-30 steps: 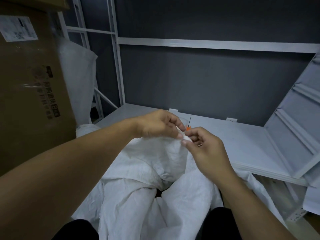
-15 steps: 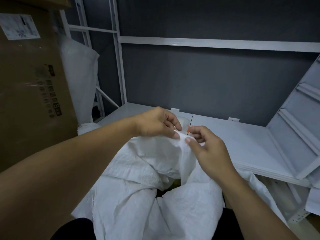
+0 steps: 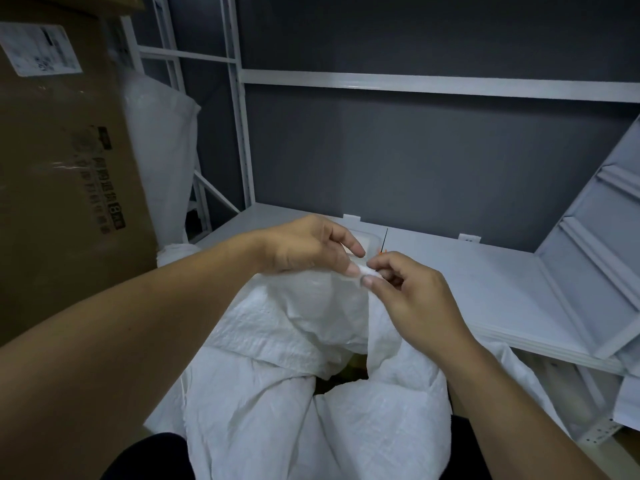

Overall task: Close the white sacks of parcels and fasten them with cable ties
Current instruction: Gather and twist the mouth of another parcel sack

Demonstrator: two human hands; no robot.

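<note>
A: Background?
B: A grey wall [image 3: 398, 150], a white shelf board [image 3: 485, 289], a cardboard box [image 3: 62, 168] at left.
A: And the sack?
B: The white sack [image 3: 294, 393] lies before the shelf's near edge; the left hand [image 3: 304, 247] and right hand [image 3: 415, 299] each pinch its bunched neck (a cable tie [image 3: 384, 239] stands upright just behind the right hand).

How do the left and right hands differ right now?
The left hand pinches the gathered edge of the white sack, forefinger stretched out; the right hand pinches the same edge with fingers curled, the cable tie sticking up from them. The left hand sits slightly higher than the right hand. Both pinch one fold.
</note>
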